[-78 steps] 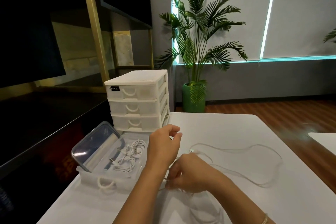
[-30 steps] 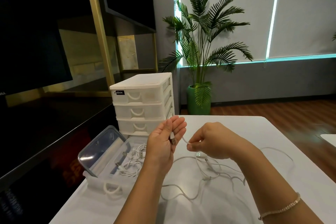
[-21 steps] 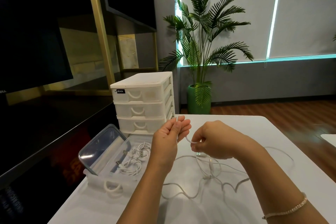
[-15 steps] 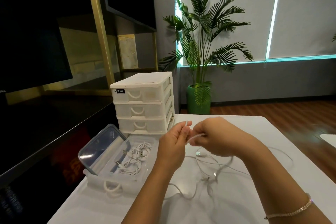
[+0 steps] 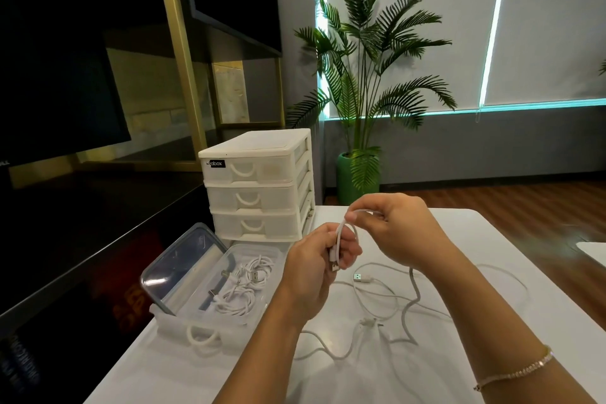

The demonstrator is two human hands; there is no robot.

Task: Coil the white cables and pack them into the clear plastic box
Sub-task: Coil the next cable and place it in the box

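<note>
My left hand [image 5: 311, 272] grips the plug end of a white cable [image 5: 339, 241], with a small loop standing up from its fingers. My right hand [image 5: 396, 233] pinches the top of that loop just above and to the right. The rest of the cable trails down past my right wrist and lies in loose tangles [image 5: 387, 315] on the white table, with a second plug [image 5: 360, 278] lying free. The clear plastic box [image 5: 259, 252] sits at the left, open, with two coiled white cables [image 5: 242, 289] inside.
The box's clear lid [image 5: 178, 264] leans up at its left side. A white three-drawer unit [image 5: 257, 187] stands right behind the box. The white table [image 5: 475, 229] ends at a dark cabinet on the left. A potted palm [image 5: 357, 180] stands beyond the far edge.
Both hands lifted the cable off the table and came together. My right hand brought the cable up over my left hand's fingers, forming the first loop, while loose cable dragged closer.
</note>
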